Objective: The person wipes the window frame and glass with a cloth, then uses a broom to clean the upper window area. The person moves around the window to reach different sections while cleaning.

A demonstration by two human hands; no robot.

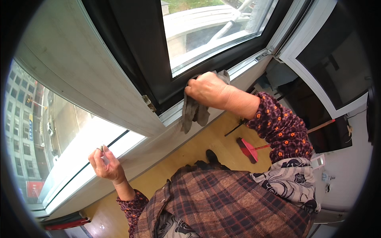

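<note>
My right hand grips a crumpled grey-brown cloth, pressed along the lower rail of a black window frame. Part of the cloth hangs down over the white sill track and the wall edge. Off to the lower left, my left hand is raised in front of the lower side window, thumb and fingertips pinched on a small greyish thing that is too small to name. A metal hinge shows at the black frame's lower left corner.
An open white-framed casement stands at the right. Below on the yellow floor lies a pink broom head with a red handle. A wide pale post parts the two windows. Dark red items lie at the lower left.
</note>
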